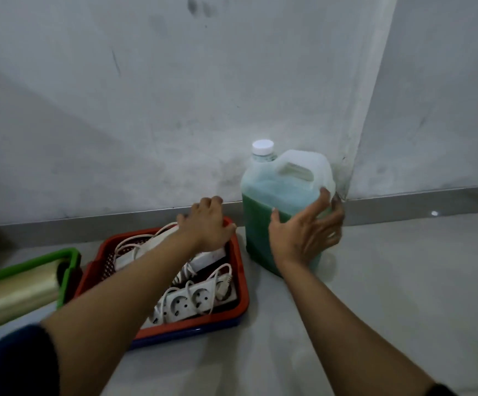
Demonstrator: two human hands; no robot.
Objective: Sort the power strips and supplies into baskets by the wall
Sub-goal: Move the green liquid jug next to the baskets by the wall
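A red basket [240,284] sits on the floor by the wall, nested in a blue one. It holds white power strips [192,301] with tangled cords. My left hand [206,224] grips the basket's far rim, fingers curled over it. To the right stands a translucent jug [275,195] with a white cap, part full of green liquid. My right hand [306,227] lies against the jug's right side with fingers spread around it. At the left a green basket [69,261] holds a roll of clear film [12,295].
The grey wall and its skirting run close behind the baskets. A wall corner [343,195] stands just behind the jug. Pale floor tiles spread to the right and in front.
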